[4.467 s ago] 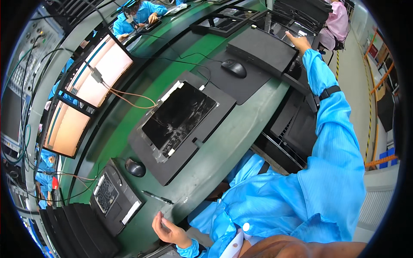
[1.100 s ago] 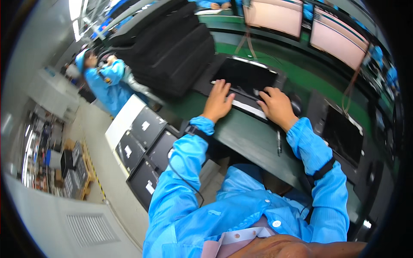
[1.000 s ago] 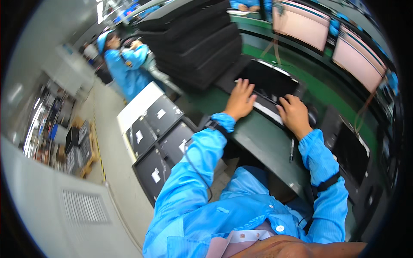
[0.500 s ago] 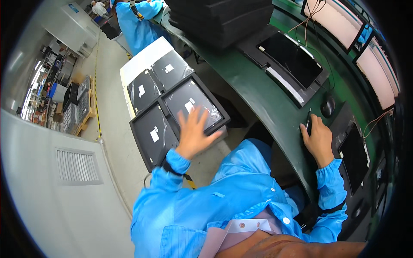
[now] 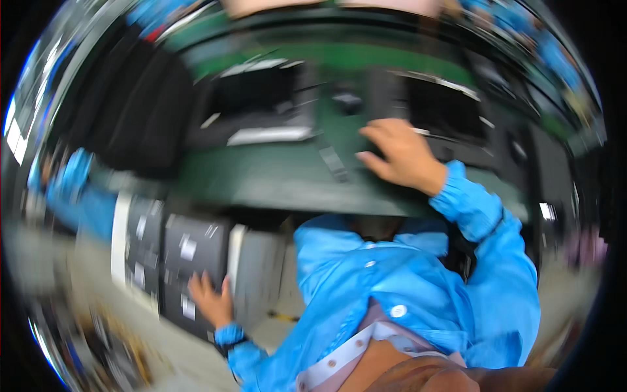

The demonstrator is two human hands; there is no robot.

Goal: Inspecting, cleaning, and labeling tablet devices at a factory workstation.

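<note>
Head view: the picture is blurred by motion. The left hand (image 5: 210,300) is held with its fingers spread over a dark flat panel (image 5: 175,297) with a white label, near and left, off the table (image 5: 261,170). Whether the panel is touched cannot be told. Three more labelled panels (image 5: 179,236) are laid out beside it, to the far side and the left.

The right hand (image 5: 405,157) is stretched over the right part of the table, with thumb and fingers wide apart; nothing can be seen in it. It is placed just beside a black screen (image 5: 447,111) on the right. Another black screen (image 5: 251,91) is set on the left. A dark mouse (image 5: 346,99) is seen between the two screens, and a thin, smeared thing (image 5: 333,162) nearer. Black slabs (image 5: 130,98) are stacked far left.
</note>
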